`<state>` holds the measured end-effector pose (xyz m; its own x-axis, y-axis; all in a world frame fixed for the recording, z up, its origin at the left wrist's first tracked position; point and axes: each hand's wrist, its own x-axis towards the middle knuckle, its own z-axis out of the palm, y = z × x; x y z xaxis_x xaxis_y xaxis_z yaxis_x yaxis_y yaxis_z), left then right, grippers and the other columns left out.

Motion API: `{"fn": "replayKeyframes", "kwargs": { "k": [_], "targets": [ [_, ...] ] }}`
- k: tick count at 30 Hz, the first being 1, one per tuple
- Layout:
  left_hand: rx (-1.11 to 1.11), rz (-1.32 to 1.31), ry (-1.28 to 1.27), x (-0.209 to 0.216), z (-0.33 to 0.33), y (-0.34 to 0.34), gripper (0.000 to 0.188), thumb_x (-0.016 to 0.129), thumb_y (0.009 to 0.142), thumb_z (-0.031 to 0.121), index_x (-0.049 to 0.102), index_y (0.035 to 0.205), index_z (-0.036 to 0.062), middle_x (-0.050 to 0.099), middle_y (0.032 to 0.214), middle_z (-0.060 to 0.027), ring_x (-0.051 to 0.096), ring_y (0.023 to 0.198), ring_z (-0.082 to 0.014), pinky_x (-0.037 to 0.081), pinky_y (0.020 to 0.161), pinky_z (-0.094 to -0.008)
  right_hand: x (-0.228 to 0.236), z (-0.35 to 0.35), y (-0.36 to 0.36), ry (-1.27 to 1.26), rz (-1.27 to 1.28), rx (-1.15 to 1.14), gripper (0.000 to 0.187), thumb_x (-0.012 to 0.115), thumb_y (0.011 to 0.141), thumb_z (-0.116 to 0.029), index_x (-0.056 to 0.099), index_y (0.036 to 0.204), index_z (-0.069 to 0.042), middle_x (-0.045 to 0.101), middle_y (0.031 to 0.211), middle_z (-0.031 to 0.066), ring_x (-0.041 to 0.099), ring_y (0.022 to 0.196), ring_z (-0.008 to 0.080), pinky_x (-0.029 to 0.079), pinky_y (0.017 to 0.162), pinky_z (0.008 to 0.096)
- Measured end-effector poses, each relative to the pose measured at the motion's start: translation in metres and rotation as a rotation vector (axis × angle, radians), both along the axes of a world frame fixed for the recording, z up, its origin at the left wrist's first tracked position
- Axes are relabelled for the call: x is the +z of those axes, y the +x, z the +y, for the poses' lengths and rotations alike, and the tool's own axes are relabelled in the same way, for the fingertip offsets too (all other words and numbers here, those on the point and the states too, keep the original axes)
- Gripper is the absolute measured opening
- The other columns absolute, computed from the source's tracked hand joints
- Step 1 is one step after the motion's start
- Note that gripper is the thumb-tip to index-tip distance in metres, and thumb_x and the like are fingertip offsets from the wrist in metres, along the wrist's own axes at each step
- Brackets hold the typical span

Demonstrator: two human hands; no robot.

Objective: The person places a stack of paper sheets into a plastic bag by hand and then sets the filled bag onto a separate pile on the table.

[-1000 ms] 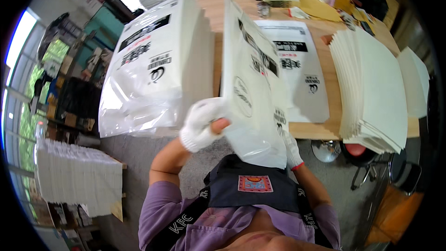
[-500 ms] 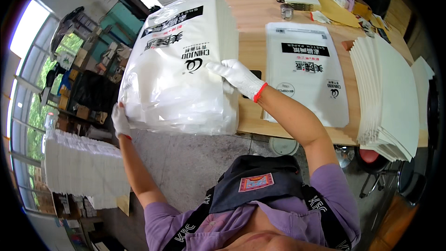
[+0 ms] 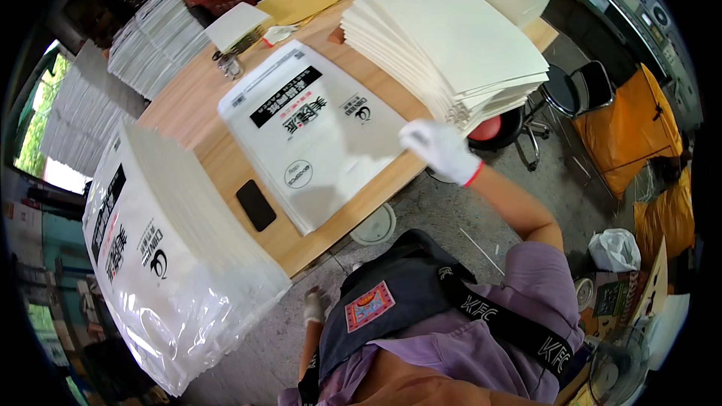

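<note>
My right hand [image 3: 440, 152], in a white glove with a red cuff, hovers off the table's front edge, between flat plastic bags and a paper stack. Its fingers are curled together, with nothing visible in them. The printed clear bags [image 3: 331, 173] lie in a flat pile on the table. Right of them, thick cream paper sheets [image 3: 459, 37] are stacked in stepped, fanned layers. Low beside my apron hangs my left hand [image 3: 314, 307], gloved with some fingertips bare, small and partly unclear. It is apart from the tall bagged paper stack [image 3: 188, 316] at the left.
A black phone [image 3: 256, 205] lies on the wooden table [image 3: 301, 252] between the bagged stack and flat bags. Behind are a glass jar [image 3: 228, 66], a small paper block [image 3: 238, 26] and yellow envelopes [image 3: 301, 6]. A black chair [image 3: 575, 90] stands at the right.
Both hands have come off the bagged paper stack. My view has turned right, so that stack now sits at the far left. My right hand has moved toward the fanned sheets; my left has dropped.
</note>
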<state>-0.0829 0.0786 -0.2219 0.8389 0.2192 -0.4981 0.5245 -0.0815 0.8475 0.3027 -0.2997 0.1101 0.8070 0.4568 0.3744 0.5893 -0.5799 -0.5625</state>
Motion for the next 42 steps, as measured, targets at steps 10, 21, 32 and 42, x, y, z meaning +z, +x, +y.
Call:
{"fn": "replayKeyframes", "kwargs": {
  "k": [10,21,32,42],
  "targets": [
    [-0.441,-0.270,0.252,0.164,-0.137,0.199,0.029,0.052,0.096,0.031,0.061,0.109,0.0060,0.066,0.093,-0.0102,0.063,0.086,-0.0208,0.048,0.080,-0.0333,0.016,-0.111,0.087,-0.567,-0.511,-0.279,0.032,0.061,0.083,-0.029,0.061,0.111,-0.015,0.062,0.115,0.0019,0.055,0.112,0.0228,0.042,0.098,0.0376],
    [-0.483,-0.447,-0.125,0.294,-0.202,0.354,0.047,0.051,0.098,0.039,0.052,0.127,0.0013,0.065,0.108,-0.0092,0.060,0.087,-0.0143,0.049,0.080,-0.0279,0.023,-0.129,0.132,-0.565,-0.345,-0.284,0.025,0.049,0.089,-0.022,0.059,0.111,-0.016,0.067,0.099,0.0085,0.066,0.087,0.0261,0.053,0.072,0.0380],
    [-0.281,-0.114,-0.485,0.336,-0.185,0.389,0.028,0.052,0.088,0.010,0.060,0.109,-0.0076,0.067,0.100,-0.0142,0.066,0.088,-0.0185,0.055,0.074,-0.0300,0.055,-0.120,-0.033,0.251,0.192,0.043,0.044,0.063,0.085,-0.034,0.059,0.126,-0.018,0.054,0.131,0.0194,0.052,0.123,0.0329,0.041,0.104,0.0399],
    [-0.739,-0.352,0.484,0.371,-0.212,0.348,0.045,0.050,0.089,0.017,0.050,0.125,-0.0088,0.062,0.111,-0.0271,0.066,0.089,-0.0280,0.052,0.079,-0.0364,-0.003,-0.139,0.004,0.745,0.592,-0.017,0.057,0.064,0.089,-0.025,0.046,0.136,0.001,0.053,0.135,0.0158,0.051,0.123,0.0223,0.041,0.103,0.0319]
  ]
}}
